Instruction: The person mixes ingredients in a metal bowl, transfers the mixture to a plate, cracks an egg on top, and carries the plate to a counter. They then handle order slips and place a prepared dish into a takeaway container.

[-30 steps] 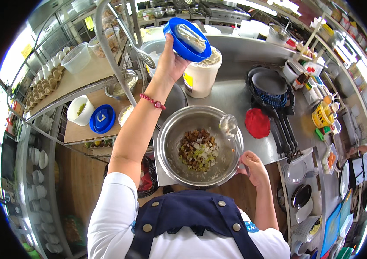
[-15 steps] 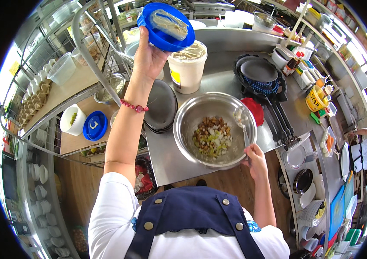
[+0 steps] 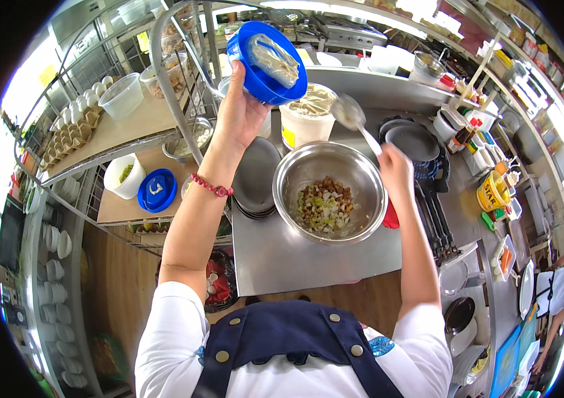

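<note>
Two hands are raised in the upper middle of the frame. Left hand point(image 3: 241, 114) is clamped under a blue lid point(image 3: 267, 61), held up left of the white tub point(image 3: 308, 116). Further right, right hand point(image 3: 394, 169) grips a spoon point(image 3: 351, 114) over the tub, above the steel bowl point(image 3: 330, 192) of chopped food at centre.

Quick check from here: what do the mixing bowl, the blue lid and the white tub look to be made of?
The mixing bowl looks like stainless steel: silvery, with bright reflections on its wall. The blue lid in the left hand seems to be plastic: solid colour, moulded rim, slight gloss. The white tub is probably plastic too, opaque with a dull sheen. The spoon in the right hand looks metallic.
</note>
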A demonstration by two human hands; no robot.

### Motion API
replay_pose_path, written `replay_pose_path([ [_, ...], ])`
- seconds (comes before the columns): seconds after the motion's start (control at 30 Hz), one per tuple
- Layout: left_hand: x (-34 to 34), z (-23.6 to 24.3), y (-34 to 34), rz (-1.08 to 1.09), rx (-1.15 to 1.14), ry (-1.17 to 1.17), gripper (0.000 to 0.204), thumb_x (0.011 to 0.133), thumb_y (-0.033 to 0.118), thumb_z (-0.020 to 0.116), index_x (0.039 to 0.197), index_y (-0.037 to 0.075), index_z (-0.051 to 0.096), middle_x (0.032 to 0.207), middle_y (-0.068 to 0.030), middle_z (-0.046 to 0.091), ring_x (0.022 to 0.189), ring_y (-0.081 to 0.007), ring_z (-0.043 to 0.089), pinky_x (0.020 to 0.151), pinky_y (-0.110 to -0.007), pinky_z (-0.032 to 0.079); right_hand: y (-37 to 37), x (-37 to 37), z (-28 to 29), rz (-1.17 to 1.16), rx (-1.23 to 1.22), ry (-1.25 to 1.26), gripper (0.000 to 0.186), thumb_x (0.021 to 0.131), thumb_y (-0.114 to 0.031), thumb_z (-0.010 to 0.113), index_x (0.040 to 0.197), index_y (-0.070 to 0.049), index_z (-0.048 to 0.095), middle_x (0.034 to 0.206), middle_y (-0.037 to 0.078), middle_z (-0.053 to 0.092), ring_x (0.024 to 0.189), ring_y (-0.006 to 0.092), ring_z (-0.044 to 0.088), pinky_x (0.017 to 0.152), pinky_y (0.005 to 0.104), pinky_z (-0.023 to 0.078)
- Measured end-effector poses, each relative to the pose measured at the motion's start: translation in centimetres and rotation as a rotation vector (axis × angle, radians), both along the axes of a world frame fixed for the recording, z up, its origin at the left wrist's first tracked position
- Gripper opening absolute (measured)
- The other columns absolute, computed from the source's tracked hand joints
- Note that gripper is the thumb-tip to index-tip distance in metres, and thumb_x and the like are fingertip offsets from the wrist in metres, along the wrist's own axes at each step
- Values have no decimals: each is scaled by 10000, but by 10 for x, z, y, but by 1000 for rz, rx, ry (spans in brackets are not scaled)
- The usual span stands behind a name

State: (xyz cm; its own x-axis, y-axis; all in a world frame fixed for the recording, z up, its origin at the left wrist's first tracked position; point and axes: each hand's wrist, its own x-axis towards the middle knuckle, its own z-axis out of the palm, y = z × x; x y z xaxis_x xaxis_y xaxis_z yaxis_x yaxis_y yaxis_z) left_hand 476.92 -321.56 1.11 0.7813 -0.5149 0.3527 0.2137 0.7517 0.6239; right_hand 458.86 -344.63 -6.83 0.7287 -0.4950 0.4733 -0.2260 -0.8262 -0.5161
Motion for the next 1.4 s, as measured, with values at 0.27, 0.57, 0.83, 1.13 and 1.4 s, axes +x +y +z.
replay_pose_path([
  [0.27,-19,6,8,34,11,-18,609,884,464,470,1316,64,313,1312,-112,423,1187,-248,442,995,-433,374,-7,176,21,32,-118,348,174,726,-168,547,722,-14,628,634,115,592,544,238,565,485,350,430],
  [0.57,-14,5,5,-4,4,-20,642,871,468,495,1310,40,303,1294,-117,427,1181,-242,442,992,-437,375,-50,154,46,101,901,364,193,762,-131,521,577,-87,491,496,-35,380,383,56,257,351,233,174],
  [0.83,4,-3,-16,56,-46,-11,545,872,416,536,1256,58,387,1232,-93,496,1138,-241,485,979,-445,376,-27,17,23,104,-23,-26,168,832,-187,532,724,-61,554,609,113,547,539,291,551,477,352,413],
  [1.13,-2,-19,-21,-17,-41,-21,516,904,388,478,1282,64,343,1271,-100,437,1153,-254,450,958,-437,391,2,-46,-49,-35,-122,328,96,785,-117,515,810,-43,571,774,203,620,774,356,613,657,452,476],
  [1.4,-6,-1,0,63,-6,9,551,911,426,449,1309,70,316,1314,-106,420,1200,-258,425,985,-449,375,-20,79,59,105,106,299,203,805,-209,503,755,-39,602,646,101,578,549,196,545,496,317,415],
])
